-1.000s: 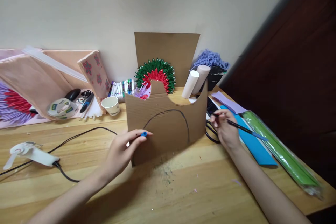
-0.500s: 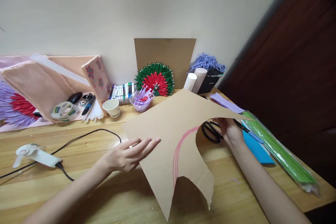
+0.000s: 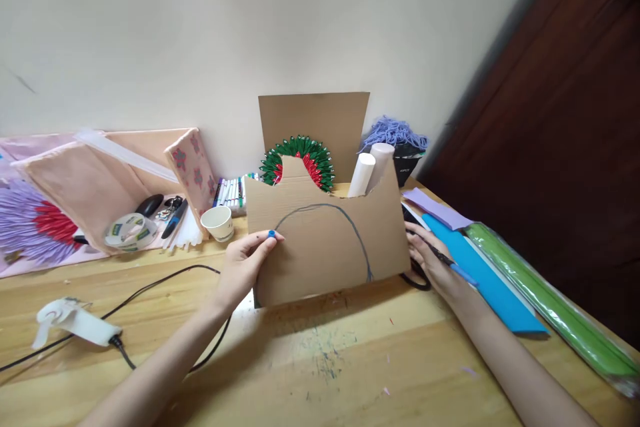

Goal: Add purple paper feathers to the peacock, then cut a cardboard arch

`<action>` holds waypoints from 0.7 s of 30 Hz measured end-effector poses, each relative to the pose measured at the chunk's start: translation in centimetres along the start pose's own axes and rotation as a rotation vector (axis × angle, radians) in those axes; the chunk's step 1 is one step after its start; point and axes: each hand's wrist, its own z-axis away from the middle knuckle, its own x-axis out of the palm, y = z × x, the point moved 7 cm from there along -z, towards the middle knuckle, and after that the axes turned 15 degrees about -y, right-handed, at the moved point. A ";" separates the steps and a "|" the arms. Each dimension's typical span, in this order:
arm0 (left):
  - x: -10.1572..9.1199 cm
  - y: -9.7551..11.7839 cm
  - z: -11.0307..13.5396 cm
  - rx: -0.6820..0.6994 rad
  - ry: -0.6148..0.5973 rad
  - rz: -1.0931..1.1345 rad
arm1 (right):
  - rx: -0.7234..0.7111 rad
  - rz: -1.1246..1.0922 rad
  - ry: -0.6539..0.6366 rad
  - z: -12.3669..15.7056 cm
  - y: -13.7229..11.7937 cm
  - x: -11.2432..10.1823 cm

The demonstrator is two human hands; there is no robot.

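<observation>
A cut piece of brown cardboard (image 3: 320,247) stands tilted up in front of me, a dark curved line drawn across its face and its top edge cut into hollows. My left hand (image 3: 249,257) pinches its left side, with a small blue cap (image 3: 271,234) at the fingertips. My right hand (image 3: 434,260) is closed at the cardboard's right edge, with a blue-and-black marker (image 3: 457,267) lying across the fingers. Whether those fingers also grip the cardboard is partly hidden. Below them, the black loop of a scissors handle (image 3: 417,282) shows beside the cardboard.
A white glue gun (image 3: 80,320) with a black cord lies left. Behind stand a paper cup (image 3: 218,222), a peach box (image 3: 95,193), markers (image 3: 231,192) and a green-and-red fan (image 3: 297,147). Rightward are white rolls (image 3: 362,175), blue sheets (image 3: 490,280) and a green packet (image 3: 550,307).
The cardboard has turned, its red-lined face giving way to one with a dark curve. My left hand now pinches its side; my right hand has shifted slightly down and left.
</observation>
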 end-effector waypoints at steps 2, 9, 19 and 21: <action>0.2 -1.4 -0.7 -0.060 -0.035 0.094 | 0.095 -0.022 0.014 -0.1 1.4 -0.4; -1.0 -3.8 -1.6 -0.170 -0.074 0.333 | 0.060 -0.136 0.142 -0.6 1.9 -1.4; -2.1 -2.5 -2.5 -0.108 -0.220 0.140 | -0.025 -0.148 0.241 -0.5 1.3 -2.5; -2.3 -2.5 -2.6 -0.096 -0.201 0.092 | -0.025 -0.135 0.216 -0.6 1.2 -2.5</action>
